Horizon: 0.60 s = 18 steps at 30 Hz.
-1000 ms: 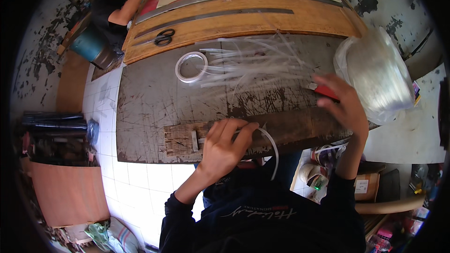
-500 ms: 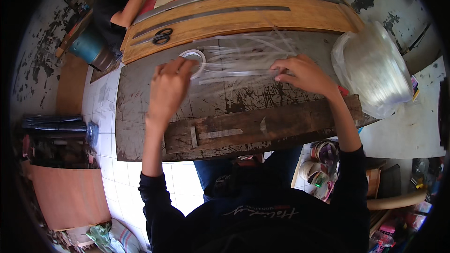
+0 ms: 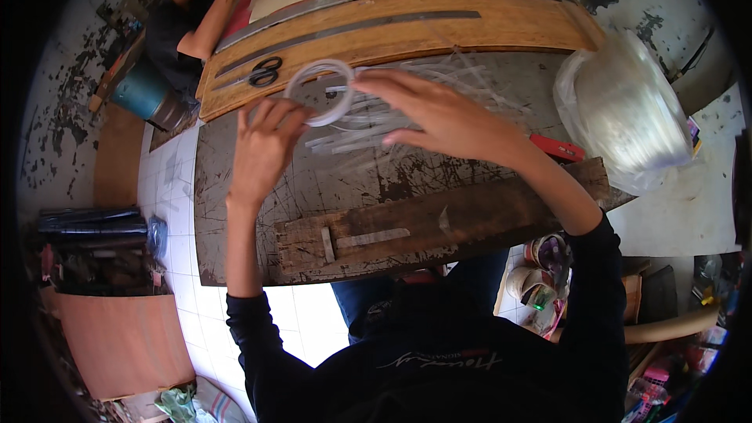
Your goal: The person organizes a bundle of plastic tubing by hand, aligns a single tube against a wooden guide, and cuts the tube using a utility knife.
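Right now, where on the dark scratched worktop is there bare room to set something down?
The scratched grey worktop is bare at its left part, between the left hand and the brown wooden block. It is crowded further back: clear plastic strips spread under the right hand and the white tape ring, with a bulging clear plastic bag at the right.

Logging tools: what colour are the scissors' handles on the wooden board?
Black, on the scissors; seen in the head view.
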Each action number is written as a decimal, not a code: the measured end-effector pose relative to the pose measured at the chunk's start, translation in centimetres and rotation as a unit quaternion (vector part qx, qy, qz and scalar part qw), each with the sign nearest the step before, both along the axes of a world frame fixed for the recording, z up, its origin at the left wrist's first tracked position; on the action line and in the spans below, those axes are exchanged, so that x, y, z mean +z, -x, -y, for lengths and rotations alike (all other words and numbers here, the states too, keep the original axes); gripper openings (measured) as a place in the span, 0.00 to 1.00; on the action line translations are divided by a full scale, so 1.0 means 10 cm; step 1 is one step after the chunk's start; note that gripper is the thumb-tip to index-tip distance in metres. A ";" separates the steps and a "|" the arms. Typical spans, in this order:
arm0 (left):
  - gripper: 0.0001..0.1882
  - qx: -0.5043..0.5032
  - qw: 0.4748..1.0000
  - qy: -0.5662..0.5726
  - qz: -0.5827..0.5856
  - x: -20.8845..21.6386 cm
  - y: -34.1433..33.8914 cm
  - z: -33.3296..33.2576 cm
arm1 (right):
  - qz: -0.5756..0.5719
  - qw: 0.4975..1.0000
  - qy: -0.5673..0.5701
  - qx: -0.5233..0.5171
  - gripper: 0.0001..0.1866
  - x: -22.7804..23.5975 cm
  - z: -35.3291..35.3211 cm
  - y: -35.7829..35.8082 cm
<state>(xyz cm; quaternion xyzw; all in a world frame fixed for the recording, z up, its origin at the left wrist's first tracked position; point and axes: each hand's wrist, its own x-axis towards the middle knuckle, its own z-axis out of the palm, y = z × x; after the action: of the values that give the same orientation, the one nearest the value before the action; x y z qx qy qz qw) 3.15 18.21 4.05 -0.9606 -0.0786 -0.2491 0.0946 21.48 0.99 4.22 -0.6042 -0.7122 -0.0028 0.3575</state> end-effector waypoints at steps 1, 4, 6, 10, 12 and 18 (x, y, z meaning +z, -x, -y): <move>0.12 -0.044 0.999 -0.001 0.005 0.05 -0.10 0.09 | 0.014 1.000 0.022 0.017 0.16 0.04 -0.09 0.07; 0.16 -0.083 0.996 0.008 0.036 0.04 -0.25 0.01 | 0.033 0.992 0.120 -0.005 0.14 0.00 -0.32 -0.09; 0.23 -0.064 0.993 0.065 0.069 0.01 -0.27 -0.13 | 0.092 0.985 0.109 -0.095 0.12 -0.09 -0.48 -0.39; 0.24 -0.034 0.989 0.133 0.058 -0.20 -0.27 -0.74 | 0.203 0.941 0.065 -0.264 0.10 -0.11 -0.23 -1.46; 0.24 0.005 0.990 0.139 0.025 -0.32 -0.23 -1.03 | 0.211 0.930 0.037 -0.299 0.12 -0.20 -0.03 -2.08; 0.23 0.110 0.989 0.097 -0.029 -0.62 -0.23 -1.53 | 0.175 0.925 0.174 -0.290 0.16 -0.38 0.14 -1.95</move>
<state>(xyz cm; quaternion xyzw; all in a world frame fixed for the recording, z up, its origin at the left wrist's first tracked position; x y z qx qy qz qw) 5.46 33.49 -2.12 -0.9576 -0.2050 -0.2003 0.0298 40.97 -0.44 0.38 -0.8269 -0.5462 -0.0885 0.0999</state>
